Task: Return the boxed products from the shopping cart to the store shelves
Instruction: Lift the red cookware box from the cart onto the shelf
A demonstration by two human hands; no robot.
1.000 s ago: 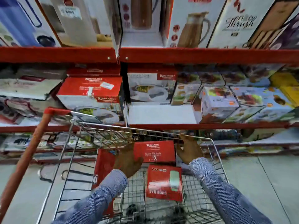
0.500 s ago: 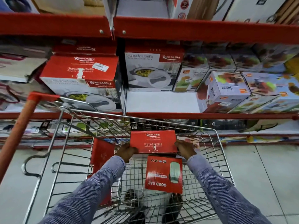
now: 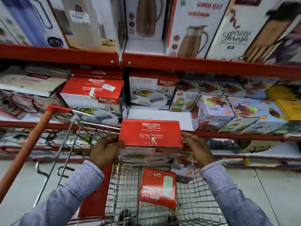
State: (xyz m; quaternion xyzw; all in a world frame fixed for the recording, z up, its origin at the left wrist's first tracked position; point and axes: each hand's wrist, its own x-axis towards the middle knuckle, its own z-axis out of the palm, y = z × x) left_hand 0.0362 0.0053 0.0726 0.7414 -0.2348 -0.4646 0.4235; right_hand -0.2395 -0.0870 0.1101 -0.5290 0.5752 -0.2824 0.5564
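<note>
- While both hands press on its short ends, the red Rishabh box (image 3: 150,133) sits above the shopping cart (image 3: 125,185), its printed top face turned up toward the camera
- Left hand (image 3: 104,151) clasps the box's left end, fingers wrapped onto the side and thumb near the top edge
- Right hand (image 3: 196,148) clasps the right end the same way; both sleeves are blue-striped
- Lower in the cart basket lies a red Good Day box (image 3: 157,188), its lettering upside down from this view, with a small juicer box (image 3: 183,171) just beside it toward the right wall
- Another red box (image 3: 96,193) stands on edge against the cart's left wall, partly hidden by the left sleeve
- Cart's orange handle (image 3: 31,144) runs diagonally at the left
- Beyond the cart, the middle shelf (image 3: 156,115) shows a bare white patch directly behind the held box, between a stack of matching Rishabh boxes (image 3: 94,95) on the left and juicer boxes (image 3: 213,111) on the right
- One more matching box (image 3: 152,90) stands at the back of that gap
</note>
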